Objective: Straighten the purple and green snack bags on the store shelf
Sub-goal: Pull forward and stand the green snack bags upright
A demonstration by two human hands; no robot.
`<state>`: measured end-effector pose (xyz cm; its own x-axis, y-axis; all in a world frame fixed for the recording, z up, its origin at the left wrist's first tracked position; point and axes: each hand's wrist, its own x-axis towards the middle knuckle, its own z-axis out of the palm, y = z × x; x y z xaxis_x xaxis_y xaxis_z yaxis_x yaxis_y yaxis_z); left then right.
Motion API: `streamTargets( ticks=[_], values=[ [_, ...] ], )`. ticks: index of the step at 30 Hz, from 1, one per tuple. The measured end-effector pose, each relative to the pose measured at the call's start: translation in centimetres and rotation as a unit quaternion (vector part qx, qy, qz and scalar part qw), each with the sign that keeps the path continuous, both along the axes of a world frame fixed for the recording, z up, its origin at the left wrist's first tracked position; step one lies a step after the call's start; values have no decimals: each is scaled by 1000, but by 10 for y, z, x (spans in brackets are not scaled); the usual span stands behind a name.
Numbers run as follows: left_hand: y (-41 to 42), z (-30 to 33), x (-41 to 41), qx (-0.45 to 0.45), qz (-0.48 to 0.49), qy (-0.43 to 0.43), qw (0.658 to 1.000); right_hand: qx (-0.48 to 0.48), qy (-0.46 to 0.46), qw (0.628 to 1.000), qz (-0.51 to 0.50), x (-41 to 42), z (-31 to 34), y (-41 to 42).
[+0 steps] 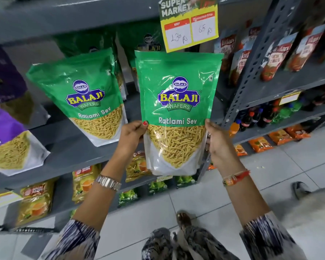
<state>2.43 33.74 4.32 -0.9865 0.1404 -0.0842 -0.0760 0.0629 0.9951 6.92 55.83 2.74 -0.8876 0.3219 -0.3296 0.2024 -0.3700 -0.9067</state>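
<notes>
Hands: left hand (132,131) & right hand (215,139) each pinch a side edge of green snack bag (176,109), held upright in front of shelf (79,151); best set down base-first, label fwd, beside tilted neighbouring bag (86,98).

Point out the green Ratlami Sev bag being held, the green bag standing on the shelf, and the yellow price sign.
Held green plastic Ratlami Sev bag (178,98), head view, on its logo.
Shelved green plastic Ratlami Sev bag (84,99), head view, on its logo.
Yellow paper price sign (189,29), head view, between its white boxes.
</notes>
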Motion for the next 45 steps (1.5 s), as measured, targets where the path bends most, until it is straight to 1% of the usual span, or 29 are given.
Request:
streamTargets(
  ticks=[2, 4, 6, 9, 15, 20, 22, 25, 28, 32, 39, 42, 43, 45],
  values=[
    [8, 7, -7, -20, 13, 26, 999, 16, 23, 1000, -12, -17, 9, 0],
    [14, 13, -19, -16, 33, 39, 999, 32, 54, 998, -13, -37, 18, 1],
    [20, 18, -36, -9, 61, 44, 997, 55, 73, 996, 3, -58, 23, 3],
    [25, 17, -62, -17, 102, 49, 993, 63, 102, 992, 42, -88, 22, 6],
    [25, 4, -97, -9, 152, 29, 988, 63, 111, 986, 105, -128, 11, 6],
    [22, -11, -100, -10, 120, 27, 992, 52, 111, 985, 118, -138, -10, 8],
    [21, -16, -101, 6, 100, 26, 995, 57, 104, 984, 131, -140, -13, 8],
    [23, -25, -105, 44, 62, -36, 996, 65, 76, 982, 160, -142, -20, 6],
    [23, -32, -107, 37, 38, -74, 996, 55, 72, 981, 171, -139, -26, 2],
    [15, -34, -106, 22, 34, -76, 996, 37, 74, 982, 170, -134, -25, -2],
    [9, -32, -104, 46, 26, -72, 996, 9, 112, 978, 178, -134, -27, -11],
    [8, -31, -102, 52, 33, -72, 996, 3, 112, 977, 182, -136, -29, -13],
    [8, -30, -100, 47, 41, -71, 995, 8, 109, 978, 176, -136, -30, -12],
    [11, -28, -94, 7, 82, -58, 995, 34, 107, 984, 140, -132, -31, -14]
  ],
)
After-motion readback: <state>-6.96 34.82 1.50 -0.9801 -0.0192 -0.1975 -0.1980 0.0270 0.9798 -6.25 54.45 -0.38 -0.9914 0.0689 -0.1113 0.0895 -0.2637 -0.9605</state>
